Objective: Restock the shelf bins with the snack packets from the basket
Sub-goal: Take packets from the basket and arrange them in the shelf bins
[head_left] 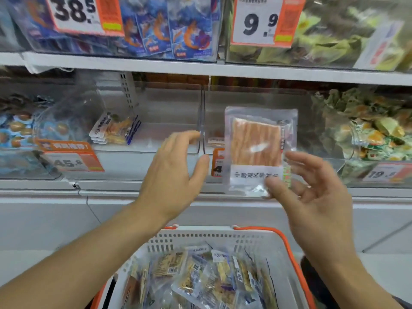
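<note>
Nearest me, white basket [223, 239] with orange rim holds mixed snack packets [200, 279]. Left hand [176, 175] hangs spread before the clear shelf bins [174, 108]. Right hand [312, 192] pinches an upright crab-stick packet [258, 143] by its bottom edge.

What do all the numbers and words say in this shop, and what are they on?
"38.5": white and orange price tag on the top-left clear bin.
"9.9": white and orange price tag on the top-right clear bin.
"45.8": orange-edged price tag on the lower-left bin.
"19.": price tag at lower right; the rest is blurred.
White label on the clear packet of orange strips, pinched by the right hand: too blurred to read.
Basket packets' print: too small.
</note>
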The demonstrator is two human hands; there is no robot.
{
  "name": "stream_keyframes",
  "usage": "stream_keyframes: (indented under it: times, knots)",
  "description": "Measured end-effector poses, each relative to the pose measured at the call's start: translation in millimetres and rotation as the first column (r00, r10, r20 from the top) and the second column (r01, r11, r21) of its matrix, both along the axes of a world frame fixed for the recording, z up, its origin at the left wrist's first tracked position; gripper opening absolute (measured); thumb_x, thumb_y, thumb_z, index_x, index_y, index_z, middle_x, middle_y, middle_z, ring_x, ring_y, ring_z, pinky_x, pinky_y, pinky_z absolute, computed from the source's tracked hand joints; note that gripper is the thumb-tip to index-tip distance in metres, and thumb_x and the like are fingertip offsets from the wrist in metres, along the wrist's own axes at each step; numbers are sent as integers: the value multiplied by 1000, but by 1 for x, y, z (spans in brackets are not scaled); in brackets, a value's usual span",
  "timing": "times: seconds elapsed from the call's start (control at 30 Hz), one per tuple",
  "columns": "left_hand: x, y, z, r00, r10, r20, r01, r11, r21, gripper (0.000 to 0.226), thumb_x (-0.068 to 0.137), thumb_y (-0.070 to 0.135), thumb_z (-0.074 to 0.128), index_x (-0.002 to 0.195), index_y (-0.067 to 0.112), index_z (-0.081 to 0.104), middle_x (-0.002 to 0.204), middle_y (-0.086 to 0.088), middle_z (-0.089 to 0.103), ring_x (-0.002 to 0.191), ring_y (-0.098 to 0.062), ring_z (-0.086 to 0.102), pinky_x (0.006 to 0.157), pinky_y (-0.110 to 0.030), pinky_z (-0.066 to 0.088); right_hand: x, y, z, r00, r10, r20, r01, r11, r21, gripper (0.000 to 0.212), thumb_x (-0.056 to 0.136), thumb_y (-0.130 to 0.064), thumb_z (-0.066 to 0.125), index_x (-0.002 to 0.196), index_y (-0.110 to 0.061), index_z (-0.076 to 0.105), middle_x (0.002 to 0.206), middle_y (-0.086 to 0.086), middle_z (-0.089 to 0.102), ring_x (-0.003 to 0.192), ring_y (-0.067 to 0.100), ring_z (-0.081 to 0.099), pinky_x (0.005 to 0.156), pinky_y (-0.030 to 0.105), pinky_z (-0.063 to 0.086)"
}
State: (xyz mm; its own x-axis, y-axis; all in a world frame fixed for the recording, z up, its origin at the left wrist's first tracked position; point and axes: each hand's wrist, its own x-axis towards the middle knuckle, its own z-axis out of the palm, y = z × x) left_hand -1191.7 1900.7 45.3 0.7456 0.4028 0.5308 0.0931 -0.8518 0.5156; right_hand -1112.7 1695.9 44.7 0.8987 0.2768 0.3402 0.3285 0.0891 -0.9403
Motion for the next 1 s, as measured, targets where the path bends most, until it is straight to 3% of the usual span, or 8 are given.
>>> stream_keyframes:
  times: [0.17,0.3,0.4,0.53,0.6,0.7,0.8,1.0]
  knots:
    - [47,23,-13,960,62,-272,-33,994,109,105,83,60,66,156,14,7,160,-3,26,144,-21,29,117,-37,26,83,14,26,991,-121,50,124,989,-80,39,78,-7,84,111,-21,69,105,5,73,92,24,73,73,36,62]
    - [58,24,-42,959,214,-186,-149,939,310,111,76,74,59,154,8,17,120,0,64,104,-20,60,94,-33,40,150,43,22,986,-75,-147,37,970,-242,41,76,-2,83,113,-11,67,93,15,72,72,27,72,79,46,61]
    - [65,31,-56,969,244,-44,-211,905,369,105,75,75,49,149,4,30,91,0,63,80,-21,57,78,-34,42,182,74,15,978,-70,-196,-8,930,-368,30,77,0,82,103,-5,68,94,15,71,73,25,69,64,32,60]
    - [71,32,-62,976,216,13,-206,908,364,103,71,68,59,145,1,37,81,-1,62,74,-21,56,73,-33,41,208,117,-5,981,-12,-192,-87,863,-497,17,79,-7,83,90,-10,70,98,13,75,78,23,72,69,37,61]
    - [71,32,-64,974,226,18,-217,907,361,103,69,66,62,144,0,39,81,-1,62,74,-20,56,74,-32,37,213,133,-12,970,117,-212,-224,766,-603,28,81,-19,82,105,-9,71,104,8,74,89,22,73,70,34,61]
    - [72,35,-66,977,212,15,-203,913,353,100,72,64,61,144,-1,39,83,-2,62,76,-21,57,76,-32,33,216,150,-17,930,306,-204,-334,472,-816,44,83,-33,79,119,-15,62,117,-1,65,104,21,65,82,36,60]
    - [72,37,-66,977,215,12,-206,914,350,99,72,63,62,143,-3,42,82,-1,61,74,-22,56,76,-32,32,220,162,-19,907,421,24,-43,149,-988,70,84,-42,76,142,-14,48,139,6,56,122,27,56,100,35,49]
    - [74,34,-64,973,232,-3,-219,922,320,100,67,61,69,141,-3,45,78,-1,59,72,-21,56,74,-30,30,228,170,-21,937,349,12,-81,249,-965,73,75,-47,83,135,-18,54,133,3,60,116,24,59,95,28,48]
